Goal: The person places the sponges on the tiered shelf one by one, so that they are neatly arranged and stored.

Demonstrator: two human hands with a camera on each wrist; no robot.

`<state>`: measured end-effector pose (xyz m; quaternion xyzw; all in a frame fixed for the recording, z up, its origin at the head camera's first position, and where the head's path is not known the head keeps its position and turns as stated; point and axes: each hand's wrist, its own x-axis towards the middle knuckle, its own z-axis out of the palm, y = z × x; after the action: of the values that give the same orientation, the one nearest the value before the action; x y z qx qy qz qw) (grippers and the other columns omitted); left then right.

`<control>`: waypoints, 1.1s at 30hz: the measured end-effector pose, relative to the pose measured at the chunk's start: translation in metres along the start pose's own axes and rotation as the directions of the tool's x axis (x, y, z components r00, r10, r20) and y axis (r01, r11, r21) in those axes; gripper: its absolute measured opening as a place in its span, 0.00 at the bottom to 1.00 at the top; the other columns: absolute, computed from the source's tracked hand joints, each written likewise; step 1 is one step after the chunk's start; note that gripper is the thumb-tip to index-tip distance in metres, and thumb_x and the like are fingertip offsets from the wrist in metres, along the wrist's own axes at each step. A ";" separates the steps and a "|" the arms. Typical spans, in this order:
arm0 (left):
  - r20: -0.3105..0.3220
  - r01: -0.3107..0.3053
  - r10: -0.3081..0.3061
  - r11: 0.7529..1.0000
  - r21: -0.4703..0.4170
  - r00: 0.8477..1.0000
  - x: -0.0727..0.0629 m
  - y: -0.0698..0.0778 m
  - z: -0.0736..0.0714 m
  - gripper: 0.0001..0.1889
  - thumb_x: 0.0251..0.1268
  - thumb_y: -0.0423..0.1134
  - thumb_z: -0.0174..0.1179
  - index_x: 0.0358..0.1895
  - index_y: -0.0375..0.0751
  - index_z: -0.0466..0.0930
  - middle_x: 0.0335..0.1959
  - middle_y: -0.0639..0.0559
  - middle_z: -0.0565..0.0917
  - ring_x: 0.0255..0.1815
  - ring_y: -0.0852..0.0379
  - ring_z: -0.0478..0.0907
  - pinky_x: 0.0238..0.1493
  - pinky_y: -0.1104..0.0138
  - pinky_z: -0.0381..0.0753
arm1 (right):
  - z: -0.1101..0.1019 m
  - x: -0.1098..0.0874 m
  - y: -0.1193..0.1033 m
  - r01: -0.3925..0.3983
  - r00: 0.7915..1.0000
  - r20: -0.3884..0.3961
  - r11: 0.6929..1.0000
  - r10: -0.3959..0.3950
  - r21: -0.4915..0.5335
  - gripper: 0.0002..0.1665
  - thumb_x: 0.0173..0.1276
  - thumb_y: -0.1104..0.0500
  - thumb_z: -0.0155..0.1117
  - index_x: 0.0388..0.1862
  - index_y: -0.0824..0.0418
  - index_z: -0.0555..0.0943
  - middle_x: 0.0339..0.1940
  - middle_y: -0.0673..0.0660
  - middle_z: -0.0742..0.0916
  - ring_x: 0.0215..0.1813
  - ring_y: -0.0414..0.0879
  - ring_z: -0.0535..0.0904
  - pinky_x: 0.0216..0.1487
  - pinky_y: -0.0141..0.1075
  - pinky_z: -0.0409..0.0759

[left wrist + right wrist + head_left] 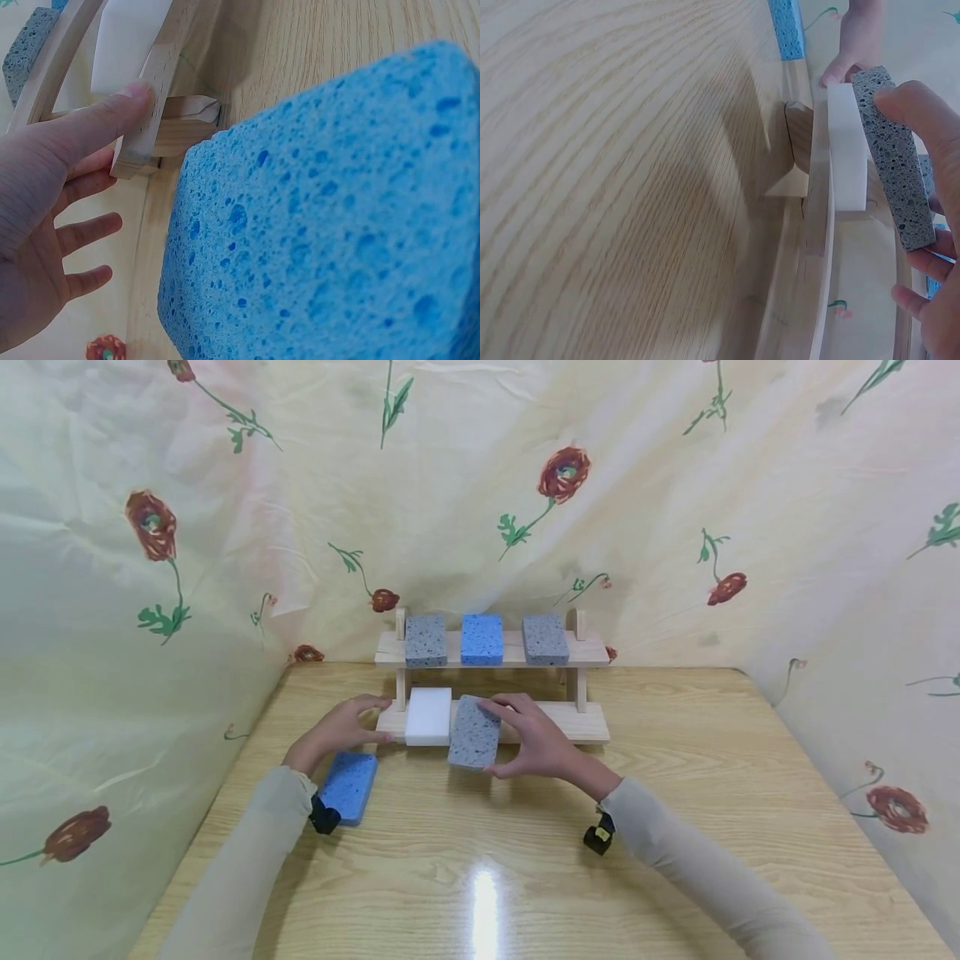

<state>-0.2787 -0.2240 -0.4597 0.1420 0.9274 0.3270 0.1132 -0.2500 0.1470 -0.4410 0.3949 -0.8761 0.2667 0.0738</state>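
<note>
A grey speckled sponge (pixel 474 733) is held by its right edge between the thumb and fingers of my right hand (pixel 536 739), over the lower board of a small two-tier wooden rack (pixel 558 723). It tilts beside a white sponge block (pixel 428 717) that lies on that board. My left hand (pixel 52 202) grips the left end of the lower board, thumb on one side and index finger on the other, its last two fingers spread off the wood. Close below that wrist, a blue sponge (pixel 352 789) lies on the table, filling much of the left wrist view.
On the rack's upper board sit a grey sponge (pixel 425 641), a blue sponge (pixel 482 640) and another grey sponge (pixel 545 640). The rack stands at the back of a wood-grain table (pixel 675 760), close to a flower-printed curtain (pixel 450 493) that also hangs at both sides.
</note>
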 end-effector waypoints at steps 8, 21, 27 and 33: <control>0.001 0.004 -0.004 1.000 -0.003 1.000 0.000 0.002 0.001 0.40 0.62 0.51 0.73 0.75 0.41 0.69 0.77 0.39 0.67 0.80 0.36 0.59 0.78 0.40 0.60 | -0.004 -0.001 0.005 -0.006 1.000 0.016 1.000 0.007 -0.016 0.62 0.46 0.43 0.86 0.79 0.56 0.67 0.71 0.61 0.75 0.67 0.55 0.71 0.57 0.51 0.81; 0.000 0.010 -0.010 1.000 0.012 1.000 0.000 0.003 0.000 0.41 0.62 0.52 0.73 0.75 0.41 0.68 0.78 0.38 0.67 0.80 0.36 0.58 0.78 0.40 0.59 | -0.007 -0.001 0.014 -0.025 0.998 0.051 1.000 0.026 -0.015 0.61 0.48 0.43 0.84 0.79 0.55 0.65 0.73 0.60 0.74 0.69 0.55 0.70 0.59 0.52 0.80; 0.001 0.010 -0.010 1.000 0.010 1.000 0.000 0.003 0.001 0.41 0.62 0.51 0.73 0.75 0.41 0.68 0.78 0.38 0.67 0.80 0.36 0.58 0.78 0.40 0.60 | -0.007 0.000 0.018 -0.028 0.997 0.066 1.000 0.029 -0.008 0.61 0.50 0.43 0.84 0.80 0.55 0.65 0.73 0.60 0.73 0.70 0.57 0.68 0.60 0.54 0.79; 0.003 0.005 -0.005 1.000 0.006 1.000 0.000 0.002 0.001 0.41 0.62 0.51 0.73 0.75 0.40 0.68 0.78 0.38 0.67 0.80 0.36 0.58 0.78 0.40 0.60 | -0.009 0.002 0.022 -0.053 0.994 0.098 0.999 0.052 0.007 0.61 0.51 0.43 0.83 0.80 0.54 0.64 0.75 0.60 0.72 0.71 0.57 0.67 0.62 0.56 0.78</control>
<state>-0.2782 -0.2226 -0.4592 0.1404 0.9286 0.3238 0.1150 -0.2681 0.1622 -0.4422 0.3846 -0.8874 0.2533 0.0219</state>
